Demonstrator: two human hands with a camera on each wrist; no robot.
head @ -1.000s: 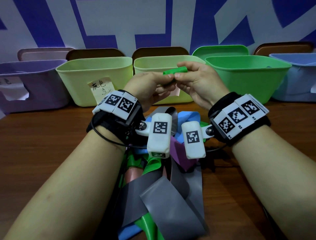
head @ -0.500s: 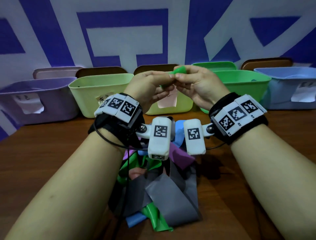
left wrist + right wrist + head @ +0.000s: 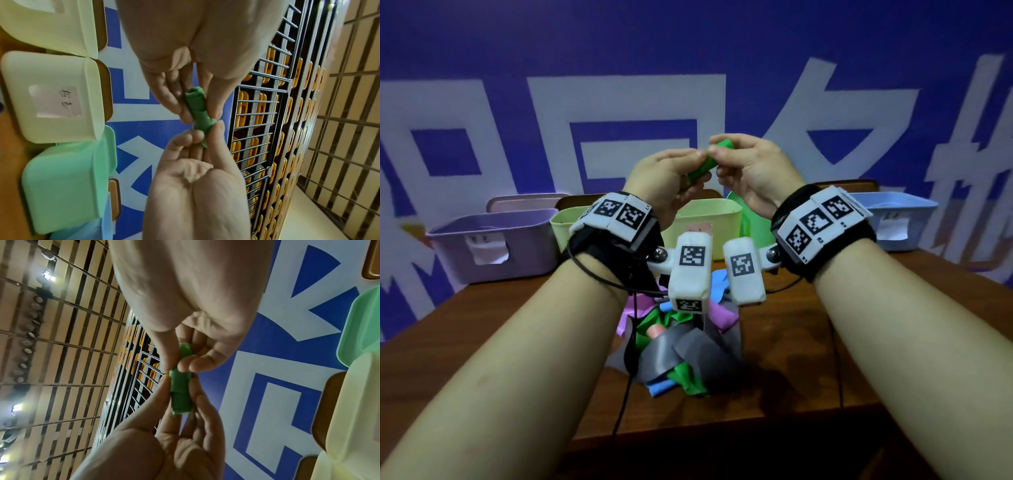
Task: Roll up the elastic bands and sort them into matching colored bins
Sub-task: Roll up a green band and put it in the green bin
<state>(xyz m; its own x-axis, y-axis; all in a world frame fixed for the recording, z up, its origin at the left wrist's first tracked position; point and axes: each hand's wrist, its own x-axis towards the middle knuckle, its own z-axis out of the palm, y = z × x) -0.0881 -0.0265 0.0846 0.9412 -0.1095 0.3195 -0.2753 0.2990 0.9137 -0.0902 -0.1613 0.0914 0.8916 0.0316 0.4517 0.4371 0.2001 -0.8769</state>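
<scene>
A tightly rolled green elastic band [image 3: 704,165] is held up in the air between both hands, tilted with its right end higher. My left hand [image 3: 688,163] pinches its lower left end with thumb and fingers. My right hand [image 3: 717,156] pinches the upper right end. In the left wrist view the green roll [image 3: 195,97] shows an open hollow end. The right wrist view shows the green roll [image 3: 180,392] held by the fingertips of both hands. A loose pile of grey, green, blue and purple bands [image 3: 681,342] lies on the wooden table [image 3: 808,359] below my wrists. The green bin [image 3: 748,219] stands behind my right wrist, mostly hidden.
Along the table's back edge stand a purple bin [image 3: 493,246], two pale yellow bins [image 3: 563,224] and a blue bin [image 3: 893,219]. A blue-and-white wall rises behind them. Black cables hang from both wristbands over the table.
Both hands have risen with the green roll, and the roll has tipped from level to slanted. The view has tilted upward, so the bins sit lower in the picture.
</scene>
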